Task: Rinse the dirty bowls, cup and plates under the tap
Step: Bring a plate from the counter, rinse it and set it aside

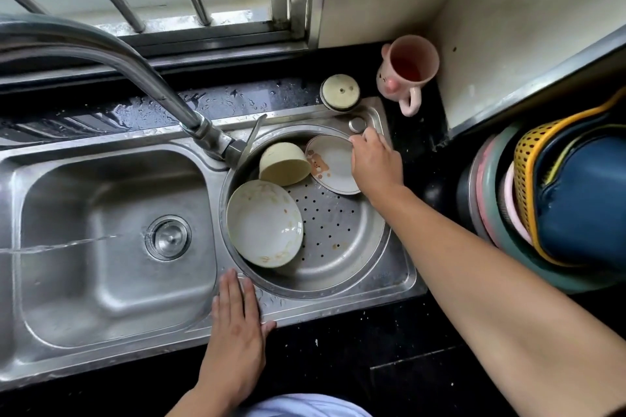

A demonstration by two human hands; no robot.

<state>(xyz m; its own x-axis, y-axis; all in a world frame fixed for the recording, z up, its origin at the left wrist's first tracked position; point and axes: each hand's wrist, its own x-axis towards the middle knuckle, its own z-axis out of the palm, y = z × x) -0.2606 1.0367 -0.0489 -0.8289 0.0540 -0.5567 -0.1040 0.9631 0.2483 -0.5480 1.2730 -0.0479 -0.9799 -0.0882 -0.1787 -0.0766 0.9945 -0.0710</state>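
The right hand (374, 164) grips the plate (333, 166) leaning at the far right of the round basin (355, 267), while the left hand (238, 315) rests flat and empty on the rim, farther away

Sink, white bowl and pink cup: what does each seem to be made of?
Sink: stainless steel, brushed finish with soft metallic reflections. White bowl: probably glazed ceramic or melamine; glossy highlights inside, food stains, which one is unclear. Pink cup: likely matte plastic, possibly ceramic; dull, even surface with moulded handle.
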